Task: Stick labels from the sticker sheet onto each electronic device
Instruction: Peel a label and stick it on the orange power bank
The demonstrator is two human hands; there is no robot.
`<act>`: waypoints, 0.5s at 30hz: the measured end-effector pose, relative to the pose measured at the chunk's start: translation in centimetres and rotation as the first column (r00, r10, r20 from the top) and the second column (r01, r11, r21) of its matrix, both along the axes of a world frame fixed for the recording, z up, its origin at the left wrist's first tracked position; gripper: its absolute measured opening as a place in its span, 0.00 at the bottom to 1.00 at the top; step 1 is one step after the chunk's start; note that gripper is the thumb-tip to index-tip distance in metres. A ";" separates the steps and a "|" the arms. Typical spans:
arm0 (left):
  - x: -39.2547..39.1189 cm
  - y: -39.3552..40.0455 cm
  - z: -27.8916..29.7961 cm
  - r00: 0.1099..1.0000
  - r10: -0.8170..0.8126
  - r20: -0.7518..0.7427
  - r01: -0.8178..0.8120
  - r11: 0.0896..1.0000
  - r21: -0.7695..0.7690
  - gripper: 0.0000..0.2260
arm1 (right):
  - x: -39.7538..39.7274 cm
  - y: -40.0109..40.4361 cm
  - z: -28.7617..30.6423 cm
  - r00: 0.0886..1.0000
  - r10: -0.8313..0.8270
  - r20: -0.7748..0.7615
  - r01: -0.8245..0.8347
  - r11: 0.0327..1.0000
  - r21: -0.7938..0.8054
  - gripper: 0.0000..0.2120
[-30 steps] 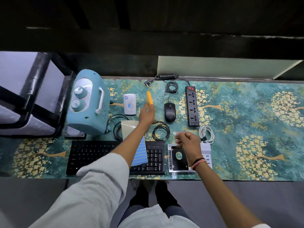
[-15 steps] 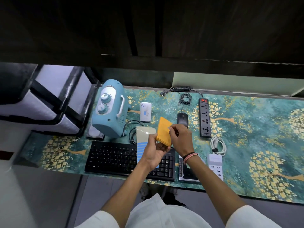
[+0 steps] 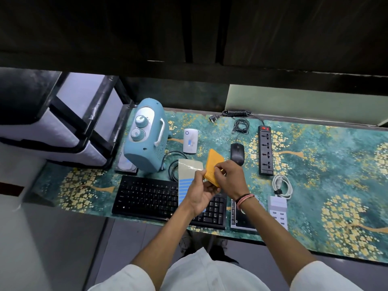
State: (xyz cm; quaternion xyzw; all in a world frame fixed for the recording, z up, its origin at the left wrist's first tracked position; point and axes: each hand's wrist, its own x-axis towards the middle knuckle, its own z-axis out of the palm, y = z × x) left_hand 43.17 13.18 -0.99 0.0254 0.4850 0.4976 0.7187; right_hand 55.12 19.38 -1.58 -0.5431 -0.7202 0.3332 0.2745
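Note:
My left hand (image 3: 200, 191) grips the lower edge of a flat orange device (image 3: 213, 163) and holds it tilted above the keyboard (image 3: 147, 198). My right hand (image 3: 230, 178) lies over the device's lower face with thumb and fingertips pressed to it; any label under them is hidden. The sticker sheet (image 3: 188, 175), with blue striped labels on its lower half, lies across the keyboard behind my left hand. A black mouse (image 3: 237, 153), a black power strip (image 3: 265, 150), a small white device (image 3: 190, 140) and a teal heater (image 3: 147, 136) lie on the patterned mat (image 3: 336, 164).
A white multi-port charger (image 3: 278, 208) with a coiled white cable (image 3: 282, 185) lies right of my right wrist. A black drive caddy (image 3: 241, 219) sits under my right forearm. Coiled black cables (image 3: 241, 124) lie at the back. A black-framed stand (image 3: 69, 120) stands to the left.
My left hand brought the orange device from the back of the mat toward me. My right hand rose from the drive caddy and came onto the device's face. The camera view shifted.

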 end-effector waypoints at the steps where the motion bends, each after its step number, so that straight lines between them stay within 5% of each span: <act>1: 0.0 0.0 -0.1 1.000 -0.007 -0.003 0.007 1.000 0.001 0.17 | 0.1 0.1 0.0 1.000 0.008 -0.011 -0.008 1.000 -0.027 0.06; 15: -0.9 0.5 -1.2 0.989 -0.044 -0.142 0.046 0.999 0.007 0.18 | 0.9 -0.1 0.3 0.976 -0.114 -0.185 0.040 0.931 -0.363 0.14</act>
